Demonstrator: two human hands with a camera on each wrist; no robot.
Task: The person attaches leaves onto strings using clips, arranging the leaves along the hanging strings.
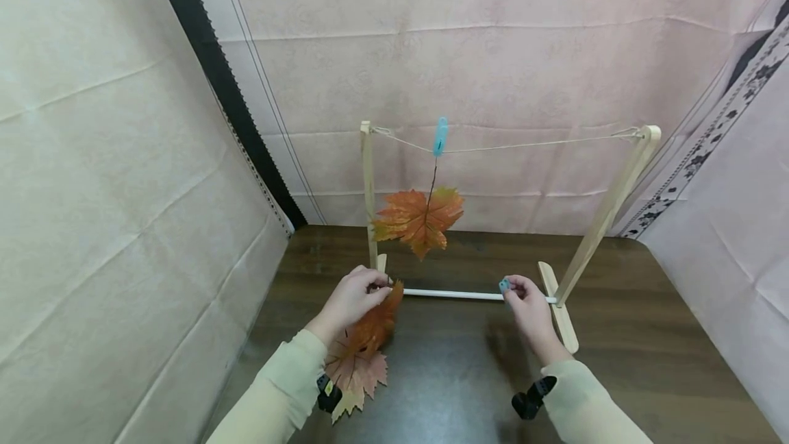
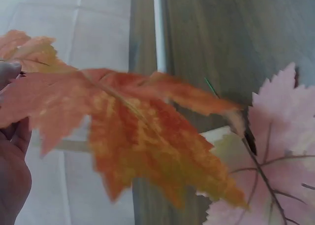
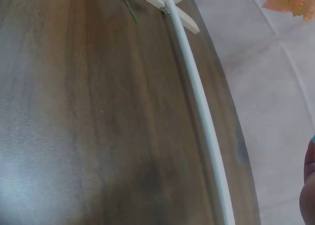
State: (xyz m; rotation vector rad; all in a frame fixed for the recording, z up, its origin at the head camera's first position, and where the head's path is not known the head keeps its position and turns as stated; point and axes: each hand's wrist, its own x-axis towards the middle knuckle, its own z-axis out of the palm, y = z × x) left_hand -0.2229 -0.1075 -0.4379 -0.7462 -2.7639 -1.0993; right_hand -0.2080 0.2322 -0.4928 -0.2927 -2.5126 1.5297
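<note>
Hands point(image 1: 353, 299) point(image 1: 531, 308) on peg point(image 1: 504, 285) and leaf point(image 1: 374, 324), blade point(image 2: 138, 126) aslant downward

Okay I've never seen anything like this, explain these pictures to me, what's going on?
There's no machine, just a person's bare left hand and right hand. The widest picture comes from a camera on the head; the others come from wrist cameras, one per arm. On the brown table stands a wooden frame with a low white rod and a string across the top. A blue clip on the string holds up an orange leaf. The left hand pinches another orange leaf, the right hand holds a second blue clip, and a pinkish leaf lies on the table.
</note>
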